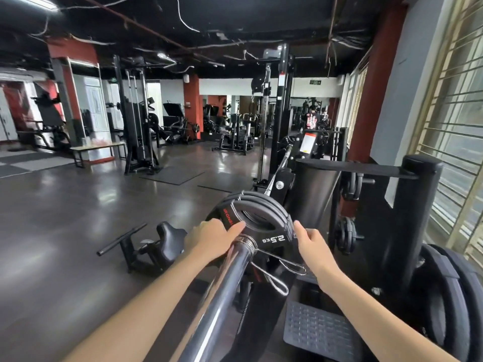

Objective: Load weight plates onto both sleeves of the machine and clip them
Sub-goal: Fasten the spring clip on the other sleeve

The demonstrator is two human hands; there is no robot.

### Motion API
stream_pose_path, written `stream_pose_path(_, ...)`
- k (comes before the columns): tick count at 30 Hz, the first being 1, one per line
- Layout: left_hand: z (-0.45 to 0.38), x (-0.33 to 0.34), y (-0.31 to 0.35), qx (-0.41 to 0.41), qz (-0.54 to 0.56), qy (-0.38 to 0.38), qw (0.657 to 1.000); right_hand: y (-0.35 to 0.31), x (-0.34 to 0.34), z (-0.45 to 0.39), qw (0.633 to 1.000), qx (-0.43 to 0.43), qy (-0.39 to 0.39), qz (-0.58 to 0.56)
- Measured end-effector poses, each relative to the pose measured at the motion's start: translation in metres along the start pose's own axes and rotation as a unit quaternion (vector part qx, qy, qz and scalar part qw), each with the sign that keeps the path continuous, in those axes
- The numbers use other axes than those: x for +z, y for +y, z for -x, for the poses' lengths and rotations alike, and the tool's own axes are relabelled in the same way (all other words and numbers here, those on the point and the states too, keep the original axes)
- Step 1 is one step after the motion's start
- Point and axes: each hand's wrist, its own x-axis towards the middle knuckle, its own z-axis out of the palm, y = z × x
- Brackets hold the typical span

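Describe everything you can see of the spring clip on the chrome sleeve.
The spring clip is bare silvery steel wire. Its coil wraps around the chrome sleeve, pressed against the face of the outermost 2.5 kg plate. Two long looped handles stick out to the right and downward, spread apart, unsqueezed. Neither hand holds it: the left hand rests on the plate beside the coil, and the right hand touches the plate's rim above the handles.
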Motion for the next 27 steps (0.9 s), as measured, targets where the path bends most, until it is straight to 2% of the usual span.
stream_pose_path(2, -0.010, -0.020, 0.000, 0.042, -0.001, 0.155, 0.987, -0.014, -0.002, -0.005, 0.994, -0.095, -0.030, 0.037)
stream_pose_path(3, -0.016, -0.027, -0.001, 0.075, 0.018, 0.201, 0.976, -0.020, -0.001, -0.010, 0.988, -0.128, -0.043, 0.069)
stream_pose_path(4, -0.022, -0.032, 0.000, 0.112, 0.029, 0.205, 0.972, -0.027, 0.001, -0.016, 0.982, -0.152, -0.056, 0.093)
stream_pose_path(7, -0.036, -0.027, 0.010, 0.158, 0.012, 0.034, 0.987, -0.042, 0.011, -0.031, 0.972, -0.175, -0.106, 0.117)
stream_pose_path(9, -0.044, -0.014, 0.017, 0.160, 0.009, -0.024, 0.987, -0.039, 0.015, -0.041, 0.968, -0.197, -0.113, 0.112)
stream_pose_path(12, -0.052, -0.006, 0.018, 0.150, 0.005, 0.007, 0.989, -0.035, 0.017, -0.045, 0.959, -0.239, -0.100, 0.110)
stream_pose_path(16, -0.052, -0.010, 0.016, 0.158, -0.006, 0.009, 0.987, -0.038, 0.020, -0.040, 0.956, -0.258, -0.067, 0.125)
stream_pose_path(23, -0.038, -0.008, 0.031, 0.162, -0.071, 0.036, 0.984, -0.018, 0.012, -0.032, 0.968, -0.203, -0.085, 0.120)
stream_pose_path(27, -0.041, -0.004, 0.031, 0.156, -0.069, 0.042, 0.984, -0.017, 0.015, -0.033, 0.972, -0.196, -0.081, 0.099)
